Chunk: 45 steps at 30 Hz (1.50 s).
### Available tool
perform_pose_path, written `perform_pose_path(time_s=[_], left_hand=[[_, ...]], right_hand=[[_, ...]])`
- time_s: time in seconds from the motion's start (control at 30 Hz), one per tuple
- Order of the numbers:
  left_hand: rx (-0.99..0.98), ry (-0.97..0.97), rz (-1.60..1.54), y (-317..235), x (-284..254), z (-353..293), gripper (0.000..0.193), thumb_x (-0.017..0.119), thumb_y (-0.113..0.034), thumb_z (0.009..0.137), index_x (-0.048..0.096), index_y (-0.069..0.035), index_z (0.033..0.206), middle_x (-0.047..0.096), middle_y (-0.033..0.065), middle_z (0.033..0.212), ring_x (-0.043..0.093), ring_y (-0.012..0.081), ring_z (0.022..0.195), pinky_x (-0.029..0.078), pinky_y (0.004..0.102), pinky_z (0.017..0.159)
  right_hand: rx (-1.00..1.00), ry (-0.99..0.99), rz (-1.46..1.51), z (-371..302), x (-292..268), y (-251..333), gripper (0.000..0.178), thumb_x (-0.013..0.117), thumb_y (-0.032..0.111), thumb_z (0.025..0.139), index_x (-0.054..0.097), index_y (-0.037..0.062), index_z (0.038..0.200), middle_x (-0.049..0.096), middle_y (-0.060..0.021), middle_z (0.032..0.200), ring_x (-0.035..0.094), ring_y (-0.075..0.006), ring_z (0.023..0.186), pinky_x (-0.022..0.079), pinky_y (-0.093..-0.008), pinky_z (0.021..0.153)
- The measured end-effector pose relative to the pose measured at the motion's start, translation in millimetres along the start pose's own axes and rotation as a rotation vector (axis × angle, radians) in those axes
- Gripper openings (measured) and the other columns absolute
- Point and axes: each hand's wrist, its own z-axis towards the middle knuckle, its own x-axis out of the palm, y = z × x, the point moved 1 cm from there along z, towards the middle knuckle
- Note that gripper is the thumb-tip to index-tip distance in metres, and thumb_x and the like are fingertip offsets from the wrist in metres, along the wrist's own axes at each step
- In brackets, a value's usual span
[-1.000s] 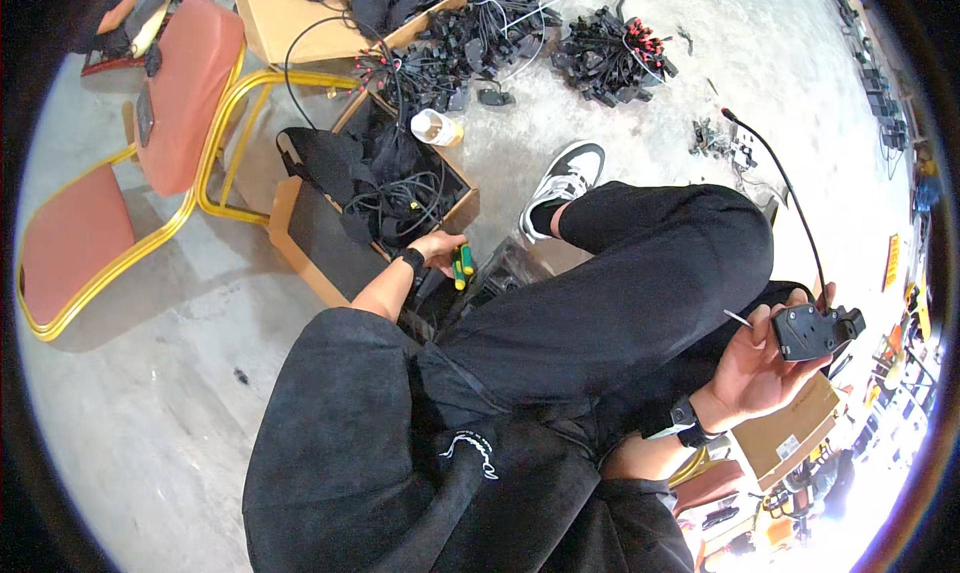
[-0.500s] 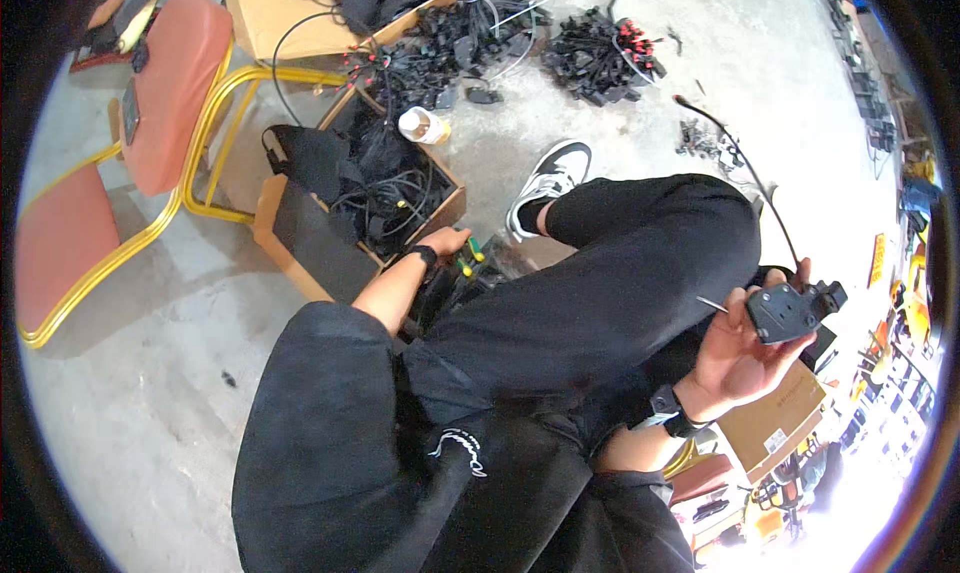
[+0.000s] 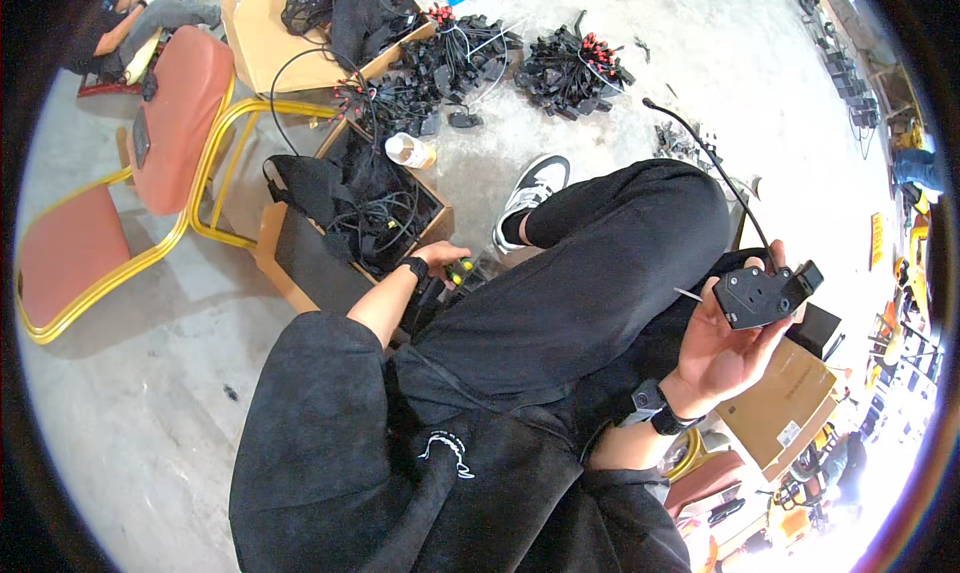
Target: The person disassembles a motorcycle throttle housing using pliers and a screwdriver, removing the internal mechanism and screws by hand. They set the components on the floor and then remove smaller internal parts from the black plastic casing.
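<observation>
My right hand [image 3: 728, 345] holds up a small black boxy device [image 3: 755, 295] with screws on its face and a block at one end. From it a thin, bendy black stalk [image 3: 715, 159] rises to a small dark tip. A thin metal shaft [image 3: 688, 294] sticks out beside this hand's fingers; its other end is hidden. My left hand [image 3: 438, 258] is low beside an open carton [image 3: 432, 223], its fingers closed around a tool with a green-and-yellow handle [image 3: 461, 269]. The tool's lower part is hidden by my leg. Black cables [image 3: 375, 218] lie in the carton.
A bottle [image 3: 410, 151] stands by the carton. Bundles of black red-tipped parts [image 3: 575, 68] lie on the floor ahead. A gold-framed chair [image 3: 185, 123] is at left, another carton [image 3: 780, 403] at right. Another person [image 3: 165, 23] sits far left.
My left hand has shifted slightly lower and closed over the green-and-yellow handle. My right hand has moved a little left with the black device, which has turned slightly. The view has shifted.
</observation>
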Motion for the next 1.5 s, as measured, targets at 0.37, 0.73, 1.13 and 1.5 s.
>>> perform_pose_path(time_s=[0.37, 0.73, 1.13, 1.5], left_hand=[[-0.053, -0.353, 0.052, 95.2, -29.1, -52.4, 0.058, 0.063, -0.045, 0.075, 0.057, 0.011, 0.089, 0.062, 0.0158, 0.087, 0.064, 0.0244, 0.064, 0.057, 0.0352, 0.052], [-0.125, -0.305, -0.152, 100.1, -23.1, -62.0, 0.087, 0.05, -0.058, 0.079, 0.024, 0.012, 0.124, 0.046, 0.0205, 0.111, 0.054, 0.032, 0.097, 0.056, 0.0468, 0.058], [0.104, -0.525, 0.747, 62.7, -43.3, -71.3, 0.051, 0.053, -0.04, 0.081, 0.054, 0.004, 0.106, 0.06, 0.0219, 0.101, 0.058, 0.0289, 0.096, 0.043, 0.0348, 0.084], [1.514, -0.64, 0.511, -172.2, 136.1, -317.7, 0.013, 0.051, 0.001, 0.083, 0.058, 0.003, 0.093, 0.06, 0.009, 0.083, 0.057, 0.0123, 0.071, 0.046, 0.0245, 0.061]], right_hand=[[0.098, 0.025, 0.021, -7.1, 16.8, -34.8, 0.064, 0.047, 0.038, 0.09, 0.025, -0.0043, 0.133, 0.048, -0.0136, 0.106, 0.038, -0.0073, 0.053, 0.036, -0.0228, 0.058], [0.132, 0.082, 0.08, -5.6, 3.3, -36.7, 0.059, 0.046, 0.035, 0.09, 0.029, -0.0033, 0.131, 0.048, -0.0171, 0.111, 0.052, -0.014, 0.074, 0.044, -0.0261, 0.059], [0.399, 0.424, 0.247, -9.4, -11.4, -34.3, 0.047, 0.045, 0.032, 0.089, 0.047, -0.0051, 0.118, 0.041, -0.0245, 0.127, 0.057, -0.0183, 0.096, 0.052, -0.0332, 0.075], [0.352, 0.366, 0.086, -13.4, -5.5, -16.9, 0.05, 0.054, 0.035, 0.087, 0.05, -0.0063, 0.113, 0.044, -0.0202, 0.128, 0.045, -0.0027, 0.059, 0.038, -0.0143, 0.053]])
